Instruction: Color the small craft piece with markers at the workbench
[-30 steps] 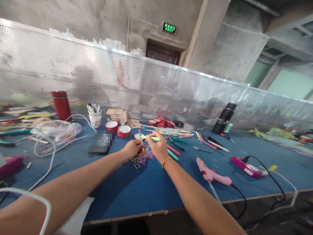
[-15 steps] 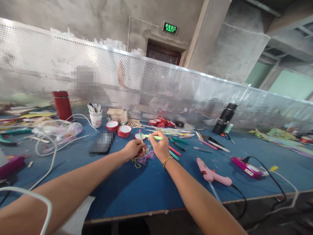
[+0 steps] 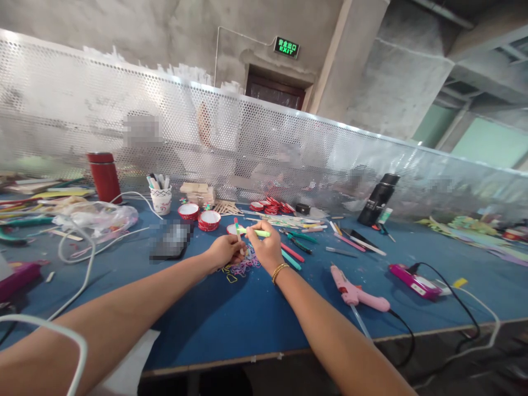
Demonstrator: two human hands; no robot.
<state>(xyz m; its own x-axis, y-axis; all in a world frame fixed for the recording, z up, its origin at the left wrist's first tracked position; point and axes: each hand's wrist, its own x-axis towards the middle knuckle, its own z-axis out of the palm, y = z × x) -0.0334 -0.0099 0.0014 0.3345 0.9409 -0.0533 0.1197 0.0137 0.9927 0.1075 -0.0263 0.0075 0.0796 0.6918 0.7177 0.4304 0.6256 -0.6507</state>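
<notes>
My left hand (image 3: 226, 252) is closed around the lower part of a thin wooden stick (image 3: 238, 235), held upright; its top is coloured red with green beneath. In my right hand (image 3: 265, 245) is a light green marker (image 3: 259, 232), gripped like a pen and pointing left. Its tip reaches the coloured upper part of the stick, though exact contact is hard to make out. Under both hands lies a pile of colourful paper clips (image 3: 244, 266). A pink marker (image 3: 292, 253) and a turquoise marker (image 3: 291, 259) rest just right of my right hand.
Red-rimmed round tins (image 3: 209, 221) and a phone (image 3: 173, 240) lie left of my hands. A cup of markers (image 3: 160, 199) and a red flask (image 3: 104, 177) stand behind. To the right are a pink glue gun (image 3: 357, 291), pliers (image 3: 299, 242) and a black bottle (image 3: 378, 199).
My right hand has shifted slightly left, bringing the green marker's tip from just beside the stick onto or against its coloured part. My left hand has barely moved.
</notes>
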